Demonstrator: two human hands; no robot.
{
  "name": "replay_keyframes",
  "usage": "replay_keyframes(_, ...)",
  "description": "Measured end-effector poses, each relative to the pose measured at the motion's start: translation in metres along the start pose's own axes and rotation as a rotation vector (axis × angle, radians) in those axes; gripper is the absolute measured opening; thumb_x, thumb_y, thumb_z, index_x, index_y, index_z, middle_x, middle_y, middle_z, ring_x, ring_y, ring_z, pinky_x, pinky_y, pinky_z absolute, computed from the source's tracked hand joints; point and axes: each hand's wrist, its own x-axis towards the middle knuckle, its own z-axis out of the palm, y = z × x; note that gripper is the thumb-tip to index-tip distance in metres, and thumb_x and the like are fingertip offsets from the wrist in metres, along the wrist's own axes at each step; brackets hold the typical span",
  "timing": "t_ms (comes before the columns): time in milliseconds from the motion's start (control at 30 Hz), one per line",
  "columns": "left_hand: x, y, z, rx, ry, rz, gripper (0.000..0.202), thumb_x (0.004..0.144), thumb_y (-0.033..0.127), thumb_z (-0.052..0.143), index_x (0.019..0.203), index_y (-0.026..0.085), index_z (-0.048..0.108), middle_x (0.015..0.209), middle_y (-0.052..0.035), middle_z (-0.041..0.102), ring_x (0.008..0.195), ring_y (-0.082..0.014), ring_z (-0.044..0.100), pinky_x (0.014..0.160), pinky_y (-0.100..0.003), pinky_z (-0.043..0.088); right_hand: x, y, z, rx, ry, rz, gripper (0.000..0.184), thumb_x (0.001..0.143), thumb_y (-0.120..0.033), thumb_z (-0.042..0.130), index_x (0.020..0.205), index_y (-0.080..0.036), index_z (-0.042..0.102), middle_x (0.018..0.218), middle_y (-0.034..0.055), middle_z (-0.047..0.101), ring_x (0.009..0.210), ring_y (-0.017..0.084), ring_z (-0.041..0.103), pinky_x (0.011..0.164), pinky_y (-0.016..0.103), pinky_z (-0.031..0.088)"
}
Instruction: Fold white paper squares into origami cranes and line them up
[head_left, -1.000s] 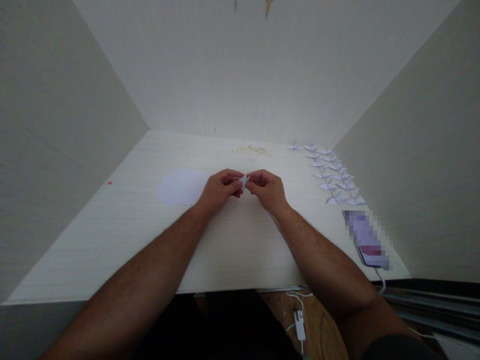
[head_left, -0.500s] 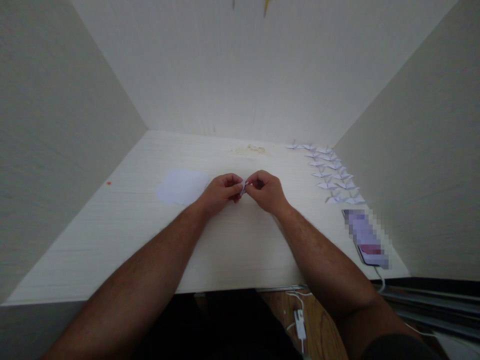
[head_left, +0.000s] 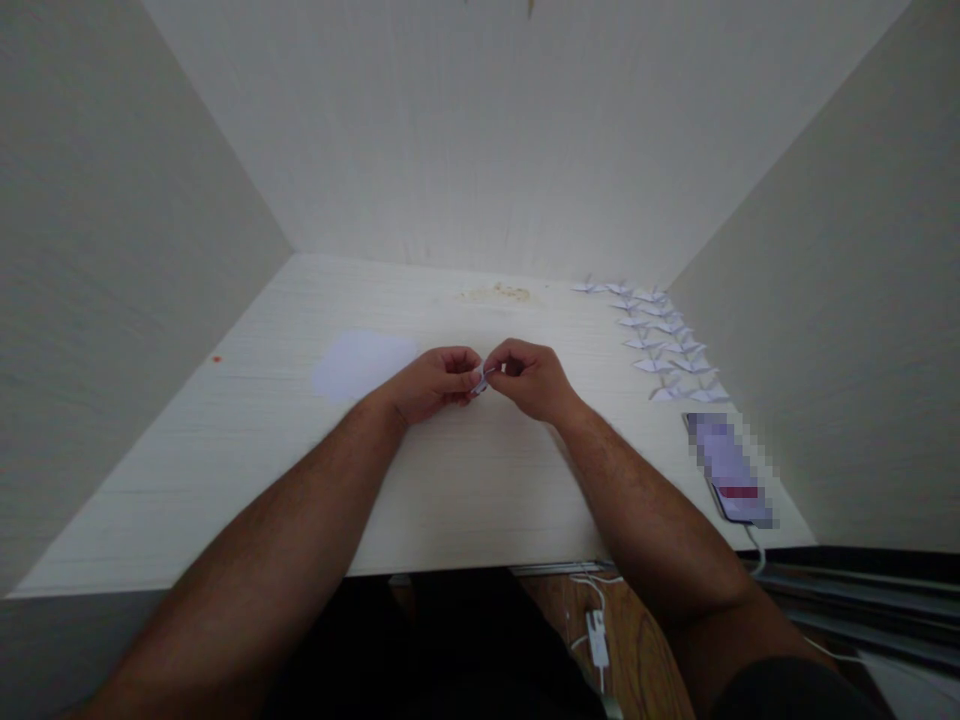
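Note:
Above the middle of the white table (head_left: 480,500), a small folded piece of white paper (head_left: 481,380) is pinched between both hands. My left hand (head_left: 441,382) grips its left side with thumb and fingers closed. From the other side, my right hand (head_left: 529,376) pinches the paper between thumb and forefinger. Fingers cover most of the paper, so its full shape is hidden. White paper sheets (head_left: 360,362) lie flat on the table just left of my left hand.
Several white folded paper cranes (head_left: 651,343) stand in rows at the back right. In front of them lies a phone (head_left: 727,468) with a white cable (head_left: 757,553). Walls close in the table at left, back and right. A white power strip (head_left: 597,638) lies below.
My fingers have shifted slightly on the folded paper, and the left hand sits a little further left. Both hands keep hold of it. The whole view has tilted slightly.

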Motion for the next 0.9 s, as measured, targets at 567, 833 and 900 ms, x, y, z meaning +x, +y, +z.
replay_keyframes(567, -0.0012, 0.0025, 0.0002, 0.083, 0.013, -0.058, 0.028, 0.065, 0.026, 0.082, 0.078, 0.014, 0.061, 0.061, 0.0033, 0.057, 0.05, -0.0054, 0.049, 0.048, -0.019, 0.039, 0.0, 0.007, -0.0002, 0.067, 0.023, 0.024, 0.007, 0.07, -0.021, 0.063, 0.069, -0.018, 0.07, 0.059, -0.0021, 0.062, 0.055, 0.009, 0.049, 0.053, 0.023, 0.037)
replay_keyframes(833, 0.0002, 0.0023, 0.0038, 0.132, 0.104, 0.036, 0.027, 0.059, 0.023, 0.083, 0.075, 0.016, 0.061, 0.06, 0.0037, 0.058, 0.051, -0.007, 0.051, 0.05, -0.021, 0.042, 0.0012, 0.008, 0.0001, -0.001, 0.052, 0.061, 0.009, 0.07, -0.026, 0.069, 0.073, -0.018, 0.068, 0.06, -0.0022, 0.06, 0.054, 0.009, 0.048, 0.052, 0.023, 0.038)
replay_keyframes(900, -0.0005, 0.0032, 0.0044, 0.133, 0.118, 0.044, 0.028, 0.058, 0.023, 0.082, 0.075, 0.016, 0.061, 0.06, 0.0038, 0.058, 0.051, -0.0071, 0.051, 0.05, -0.021, 0.042, 0.0024, 0.0091, -0.0001, 0.013, 0.04, 0.067, 0.008, 0.071, -0.026, 0.066, 0.073, -0.018, 0.067, 0.061, -0.0019, 0.061, 0.054, 0.009, 0.048, 0.053, 0.023, 0.039)
